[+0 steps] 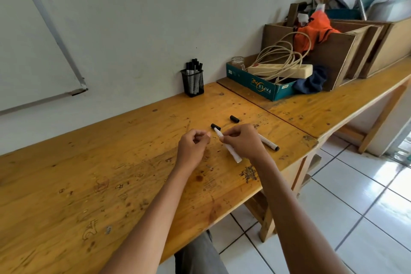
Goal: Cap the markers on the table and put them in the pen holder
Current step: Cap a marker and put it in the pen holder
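**Right hand grips a marker; two caps lie loose on the tabletop**

We see the right hand [242,143] near the right end of the wooden tabletop [106,176], its fingers [231,135] curled round a white marker [231,151]. The marker is held at a slant, with its lower end toward us and its upper end pointing toward the wall. Just beyond that upper end lies a black cap [215,127]; we cannot tell whether it touches the marker.

The left hand [193,147] hovers just beside the right. Its fingers are curled in toward the thumb, and we can see nothing between them.

A second cap [234,119] lies on the wood a little farther back and to the right, apart from the first. A second marker [269,143] lies flat behind the right hand, near the edge of the tabletop, its black end pointing right.

The pen holder [193,84], a black mesh cup, stands upright against the wall, well apart from the hands. Several black-topped markers [194,65] stand in it.

On the adjoining tabletop to the right sits a teal paper box [255,85] holding a cream power strip [281,71] and a coiled cable. A blue cloth [311,82] lies beside the box. A whiteboard [33,46] hangs on the wall at the left.
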